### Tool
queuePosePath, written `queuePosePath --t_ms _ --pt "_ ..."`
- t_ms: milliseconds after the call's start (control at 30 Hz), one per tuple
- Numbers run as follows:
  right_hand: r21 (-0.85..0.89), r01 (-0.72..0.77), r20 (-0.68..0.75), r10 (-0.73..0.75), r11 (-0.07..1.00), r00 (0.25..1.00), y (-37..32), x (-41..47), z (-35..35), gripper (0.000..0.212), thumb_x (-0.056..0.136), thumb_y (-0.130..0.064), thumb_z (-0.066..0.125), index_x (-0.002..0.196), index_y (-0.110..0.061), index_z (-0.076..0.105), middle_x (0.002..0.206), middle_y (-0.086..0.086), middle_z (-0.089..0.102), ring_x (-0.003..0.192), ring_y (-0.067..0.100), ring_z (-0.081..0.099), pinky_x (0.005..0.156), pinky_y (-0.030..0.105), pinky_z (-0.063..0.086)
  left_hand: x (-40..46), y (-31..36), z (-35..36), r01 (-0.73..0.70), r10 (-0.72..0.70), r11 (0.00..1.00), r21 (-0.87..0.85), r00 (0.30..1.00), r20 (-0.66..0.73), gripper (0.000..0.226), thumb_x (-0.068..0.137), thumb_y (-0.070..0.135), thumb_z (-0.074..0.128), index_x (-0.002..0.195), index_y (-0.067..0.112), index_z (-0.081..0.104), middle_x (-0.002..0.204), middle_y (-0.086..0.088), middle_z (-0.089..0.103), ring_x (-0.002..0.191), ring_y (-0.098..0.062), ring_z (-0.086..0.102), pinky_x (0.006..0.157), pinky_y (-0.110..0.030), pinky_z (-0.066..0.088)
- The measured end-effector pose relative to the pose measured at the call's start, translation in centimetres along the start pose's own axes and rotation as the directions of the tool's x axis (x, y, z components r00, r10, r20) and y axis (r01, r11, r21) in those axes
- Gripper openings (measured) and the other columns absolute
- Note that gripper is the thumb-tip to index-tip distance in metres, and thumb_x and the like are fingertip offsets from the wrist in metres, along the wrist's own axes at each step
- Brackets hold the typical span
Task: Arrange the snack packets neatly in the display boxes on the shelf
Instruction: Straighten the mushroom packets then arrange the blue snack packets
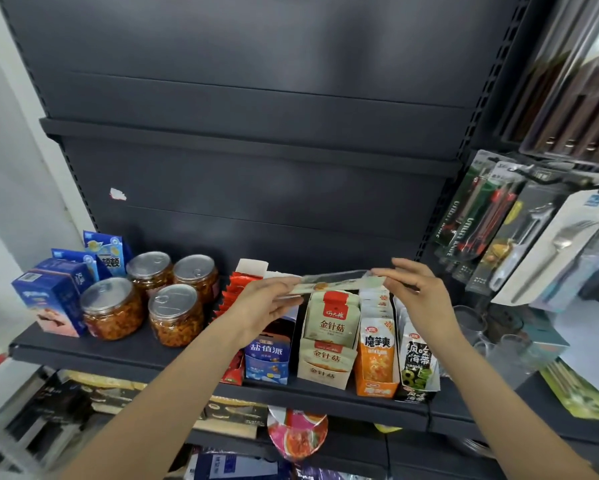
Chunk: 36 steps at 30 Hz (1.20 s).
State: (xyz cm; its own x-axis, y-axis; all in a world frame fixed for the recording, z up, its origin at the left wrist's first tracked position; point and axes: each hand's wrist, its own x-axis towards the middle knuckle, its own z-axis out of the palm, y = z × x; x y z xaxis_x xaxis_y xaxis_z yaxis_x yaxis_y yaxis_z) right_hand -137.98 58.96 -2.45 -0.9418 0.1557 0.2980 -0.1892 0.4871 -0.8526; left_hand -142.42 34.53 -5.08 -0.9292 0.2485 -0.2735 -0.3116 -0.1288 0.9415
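- Shelving is standing as a dark grey metal unit [242, 98] with a flat back panel; a small white sticker scrap [118, 194] is clinging to that panel at the left.
- The working shelf [118, 348] is carrying goods along its whole width, with a lower tier of boxed and packeted stock showing beneath it.
- Both hands are holding one pale green snack packet [336, 283] flat and level, just above the display boxes.
- The left hand [268, 303] is pinching the packet's left end between thumb and fingers.
- The right hand [417, 289] is pinching the right end with its fingertips, the remaining fingers lying loosely spread.
- A cream display box [325, 362] is sitting directly below the packet, holding matching packets upright.
- An orange display box [376, 362] is standing just beside it on the right, then a black-and-white display box [417, 368].
- A blue display box [268, 358] and red packets [237, 289] are sitting to the left, under the left wrist.
- Four lidded jars [152, 296] and blue cartons [53, 292] are occupying the shelf's left end.
- Carded utensils [533, 244] are hanging on the adjoining rack at the right.
- A pale wall [10, 168] is bordering the unit on the left.
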Motion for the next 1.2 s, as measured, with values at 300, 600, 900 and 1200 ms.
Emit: queuePosePath --t_ms 300,600,900,1200 --pt "0.358 -0.217 0.111 0.189 0.908 0.976 0.7 -0.9 1.2 0.042 0.088 -0.001 0.058 0.117 -0.031 0.062 0.105 -0.01 0.068 0.092 0.011 0.067 0.08 0.03 0.055 -1.9 0.3 -0.4 -0.33 0.332 0.823 0.463 0.94 0.08 0.064 0.085 -0.003 0.063 0.127 0.041 0.046 0.115 0.007 0.06 0.091 0.001 0.065 0.073 -0.016 0.054" --pt "0.374 -0.155 0.081 0.135 0.914 0.988 1.0 -0.9 1.7 0.051 0.084 0.007 0.059 0.119 -0.031 0.06 0.11 -0.005 0.066 0.091 0.015 0.068 0.082 0.033 0.056 -2.1 0.3 -0.6 -0.377 0.425 0.687 0.621 0.902 0.077 0.075 0.083 0.002 0.067 0.134 0.047 0.033 0.118 0.017 0.054 0.096 -0.008 0.065 0.075 -0.021 0.057" --pt "0.372 -0.179 0.095 0.154 0.911 0.983 1.7 -0.4 0.9 0.035 0.096 -0.006 0.046 0.114 -0.029 0.065 0.111 -0.007 0.069 0.102 0.007 0.064 0.088 0.031 0.053 -1.5 0.0 -0.4 -0.249 0.258 0.877 0.411 0.966 0.034 0.065 0.087 -0.005 0.059 0.134 0.036 0.045 0.118 0.014 0.058 0.108 -0.012 0.06 0.094 -0.032 0.051" --pt "-0.184 0.191 -0.105 -0.212 0.964 0.972 2.6 0.7 0.3 0.016 0.082 -0.006 0.067 0.09 -0.018 0.074 0.097 -0.008 0.067 0.096 0.003 0.06 0.087 0.007 0.041 0.1 -1.3 0.2 -0.032 0.032 0.962 0.272 0.999 0.006 0.023 0.093 0.015 0.056 0.116 0.014 0.063 0.103 -0.002 0.072 0.093 -0.013 0.069 0.086 -0.024 0.049"
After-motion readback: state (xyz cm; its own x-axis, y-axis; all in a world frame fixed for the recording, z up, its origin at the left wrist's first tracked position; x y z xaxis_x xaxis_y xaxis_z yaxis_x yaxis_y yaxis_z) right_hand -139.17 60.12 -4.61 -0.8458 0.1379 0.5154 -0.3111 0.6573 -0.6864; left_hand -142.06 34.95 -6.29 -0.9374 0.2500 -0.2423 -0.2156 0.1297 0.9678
